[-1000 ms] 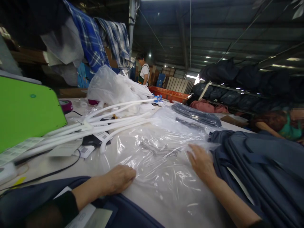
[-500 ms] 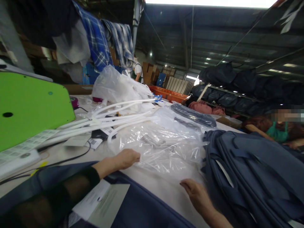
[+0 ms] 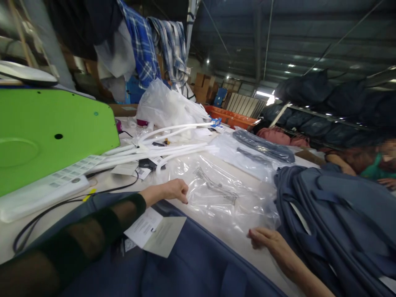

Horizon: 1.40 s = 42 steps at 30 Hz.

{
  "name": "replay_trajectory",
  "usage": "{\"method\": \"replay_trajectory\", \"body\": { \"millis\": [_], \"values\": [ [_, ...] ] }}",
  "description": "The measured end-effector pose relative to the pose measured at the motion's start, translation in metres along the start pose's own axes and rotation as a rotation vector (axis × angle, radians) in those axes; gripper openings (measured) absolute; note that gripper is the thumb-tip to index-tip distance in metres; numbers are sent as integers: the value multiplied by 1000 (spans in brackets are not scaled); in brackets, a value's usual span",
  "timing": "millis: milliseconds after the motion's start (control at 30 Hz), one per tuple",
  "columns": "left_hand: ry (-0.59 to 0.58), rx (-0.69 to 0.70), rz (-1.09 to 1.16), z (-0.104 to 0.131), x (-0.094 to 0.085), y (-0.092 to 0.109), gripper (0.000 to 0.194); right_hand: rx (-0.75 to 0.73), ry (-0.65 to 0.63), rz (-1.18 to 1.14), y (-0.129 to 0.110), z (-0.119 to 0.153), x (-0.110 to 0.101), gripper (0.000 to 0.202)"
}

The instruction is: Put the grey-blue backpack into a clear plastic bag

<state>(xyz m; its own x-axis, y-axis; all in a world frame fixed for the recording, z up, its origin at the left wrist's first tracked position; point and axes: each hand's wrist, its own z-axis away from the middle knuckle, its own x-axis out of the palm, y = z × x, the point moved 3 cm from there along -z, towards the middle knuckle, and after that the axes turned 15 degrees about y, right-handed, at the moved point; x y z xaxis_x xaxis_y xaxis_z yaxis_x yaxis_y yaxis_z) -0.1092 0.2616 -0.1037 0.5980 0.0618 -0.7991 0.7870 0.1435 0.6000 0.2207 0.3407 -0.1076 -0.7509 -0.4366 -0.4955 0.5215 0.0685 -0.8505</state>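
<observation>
Illumination is moderate and diffuse over the worktable and dim beneath the roof. An overexposed light strip flares in the background; small lamps register as points. Specular glare streaks the clear plastic bag. Dark hanging bags lose detail in shadow. Wide-angle distortion stretches the green panel at the left edge. A co-worker at right appears soft, partly pixelated. Tag print is too soft to read.
</observation>
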Motion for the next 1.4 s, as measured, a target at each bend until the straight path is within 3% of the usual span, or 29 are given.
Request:
{"method": "replay_trajectory", "body": {
  "millis": [167, 367, 533, 633, 733, 833, 900, 967, 1067, 1233, 1400],
  "values": [
    [-78, 61, 124, -2, 9, -5, 22, 11, 112, -21, 2, 1, -1, 38],
    [-143, 90, 159, -4, 7, 1, 29, 8, 223, -51, 1, 2, -10, 45],
    [-106, 64, 72, -4, 6, 10, 15, -52, 257, -33, -6, 11, -12, 50],
    [-78, 116, 36, -5, 13, 39, 23, -110, 265, -10, -12, 13, -6, 53],
    [-92, 227, 26, -7, 30, 87, 38, -161, 264, 18, -20, 13, 0, 54],
    [-122, 300, -1, -12, 53, 126, 18, -193, 261, 48, -25, 16, 2, 52],
    [-149, 301, -11, -15, 66, 139, 14, -210, 272, 77, -25, 19, 1, 50],
    [-179, 277, -22, -18, 72, 141, 18, -239, 294, 115, -24, 23, -1, 47],
    [-157, 246, -71, -19, 71, 131, 7, -284, 332, 156, -21, 27, -5, 46],
    [-97, 274, -185, -9, 59, 112, 41, -332, 388, 174, -14, 27, -11, 44],
    [-56, 341, -372, -4, 53, 90, 34, -415, 428, 270, -16, 28, -12, 42]
  ]
}}
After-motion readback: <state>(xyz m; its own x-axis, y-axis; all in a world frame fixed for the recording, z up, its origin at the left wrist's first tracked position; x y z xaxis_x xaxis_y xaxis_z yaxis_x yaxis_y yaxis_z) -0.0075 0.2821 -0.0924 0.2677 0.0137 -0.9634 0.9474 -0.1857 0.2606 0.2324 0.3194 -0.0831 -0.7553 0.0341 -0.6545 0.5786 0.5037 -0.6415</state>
